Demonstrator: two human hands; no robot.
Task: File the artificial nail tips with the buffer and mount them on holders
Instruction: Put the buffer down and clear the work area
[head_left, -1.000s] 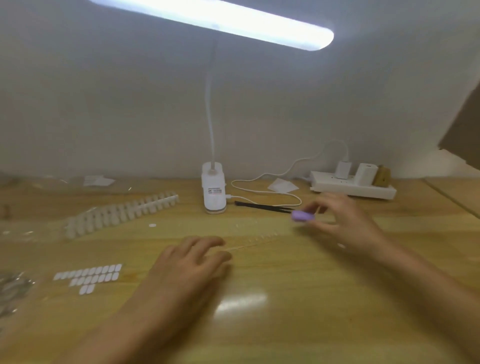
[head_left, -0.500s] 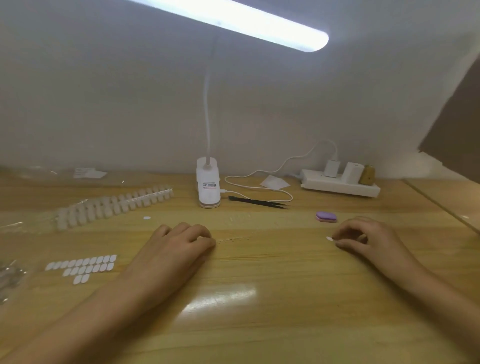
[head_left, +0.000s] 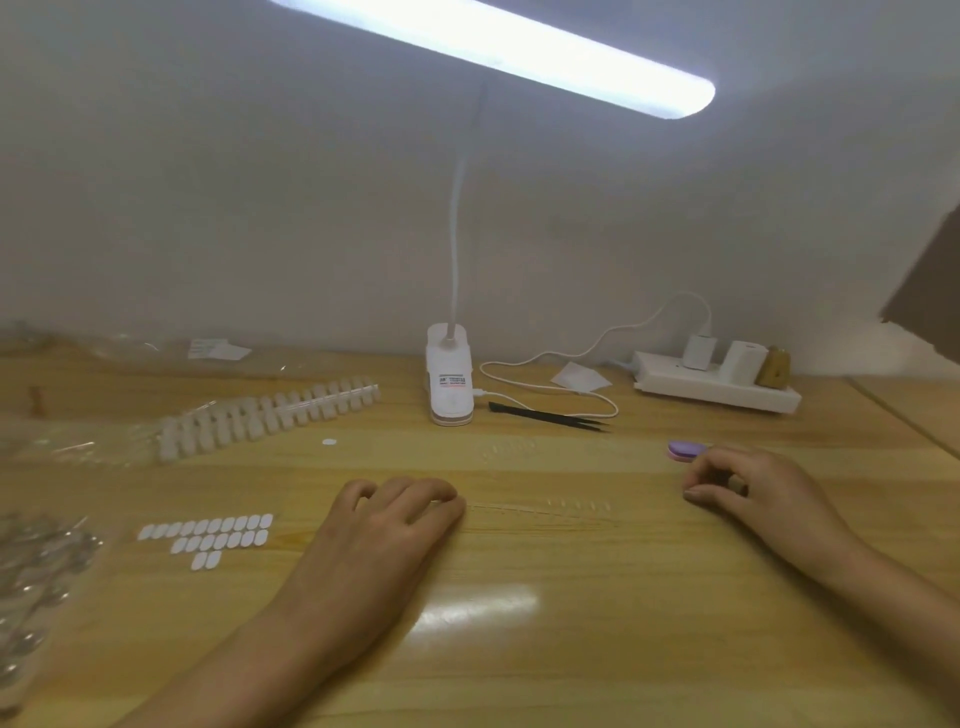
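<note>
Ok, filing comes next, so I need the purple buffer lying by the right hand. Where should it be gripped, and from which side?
Probably pinch the purple buffer across its long edges, thumb near side, fingers far side, coming from above with the right hand just beside it. It lies flat, a small oval running left to right.

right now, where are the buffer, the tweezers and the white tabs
buffer (head_left: 684, 449): head view, on its purple top face
tweezers (head_left: 548, 417): head view, midway along the black shaft
white tabs (head_left: 221, 542): head view, on a tab in the middle row
</note>
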